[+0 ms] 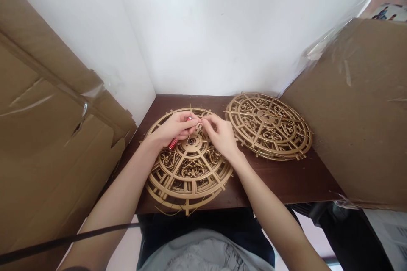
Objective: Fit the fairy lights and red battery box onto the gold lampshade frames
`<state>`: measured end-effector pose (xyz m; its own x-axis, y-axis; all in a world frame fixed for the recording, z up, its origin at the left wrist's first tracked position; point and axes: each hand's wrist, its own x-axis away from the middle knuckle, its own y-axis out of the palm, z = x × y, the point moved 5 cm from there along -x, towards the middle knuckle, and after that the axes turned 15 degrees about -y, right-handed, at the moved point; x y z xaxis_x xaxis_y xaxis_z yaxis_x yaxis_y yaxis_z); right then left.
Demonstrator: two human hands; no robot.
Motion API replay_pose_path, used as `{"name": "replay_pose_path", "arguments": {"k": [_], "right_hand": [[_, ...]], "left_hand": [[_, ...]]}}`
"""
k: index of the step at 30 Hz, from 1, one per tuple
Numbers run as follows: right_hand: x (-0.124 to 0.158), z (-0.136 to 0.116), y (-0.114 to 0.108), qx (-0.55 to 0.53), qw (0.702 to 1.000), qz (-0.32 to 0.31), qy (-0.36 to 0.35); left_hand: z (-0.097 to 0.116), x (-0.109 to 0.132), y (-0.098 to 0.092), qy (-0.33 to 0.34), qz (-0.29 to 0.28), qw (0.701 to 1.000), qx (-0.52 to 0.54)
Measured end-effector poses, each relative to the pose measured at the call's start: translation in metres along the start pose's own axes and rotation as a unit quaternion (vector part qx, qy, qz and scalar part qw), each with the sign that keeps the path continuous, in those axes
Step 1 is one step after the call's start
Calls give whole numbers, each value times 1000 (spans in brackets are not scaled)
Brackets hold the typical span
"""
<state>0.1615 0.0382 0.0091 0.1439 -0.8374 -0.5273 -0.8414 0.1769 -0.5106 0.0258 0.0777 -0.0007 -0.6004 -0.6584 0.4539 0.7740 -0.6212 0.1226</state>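
My left hand (177,127) is closed round a slim red tool (173,143); its handle end pokes out below the palm, and its exact kind is hidden by the fingers. My right hand (220,134) is closed in a pinch on a thin cord (199,124), fingertips almost meeting those of the left. Both hands are over the hub of a round gold openwork panel (192,146) with spokes, rings and scrollwork. It lies on top of a stack of similar panels, and thin gold strands stick out at the edges.
A second stack of gold round panels (270,127) lies to the right on the dark brown table (286,182). Large cardboard sheets (57,93) stand on the left, with a cardboard box (356,106) on the right. Behind rises a white wall (210,29).
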Motion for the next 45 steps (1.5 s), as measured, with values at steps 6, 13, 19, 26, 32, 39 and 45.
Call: {"name": "replay_pose_path", "arguments": {"k": [6,13,19,26,32,39,45], "right_hand": [[2,6,8,-129,990,-22,43],[1,7,8,-180,983,0,47],[2,5,5,-142,989,16,30],[2,3,2,85,996,-15,-6],[3,3,1,142,990,-22,-8],[1,-1,4,119,991,-54,-20],[1,-7,6,56,995,-73,-30]], "left_hand": [[-1,-2,-4,10,24,1000,15],[-1,-3,-5,26,25,999,27],[-3,-5,-11,47,49,997,32],[-5,-7,-16,51,76,995,45],[-5,-7,-16,55,79,994,45],[-4,-6,-16,55,87,994,43],[-3,-5,-16,51,97,993,51]]}}
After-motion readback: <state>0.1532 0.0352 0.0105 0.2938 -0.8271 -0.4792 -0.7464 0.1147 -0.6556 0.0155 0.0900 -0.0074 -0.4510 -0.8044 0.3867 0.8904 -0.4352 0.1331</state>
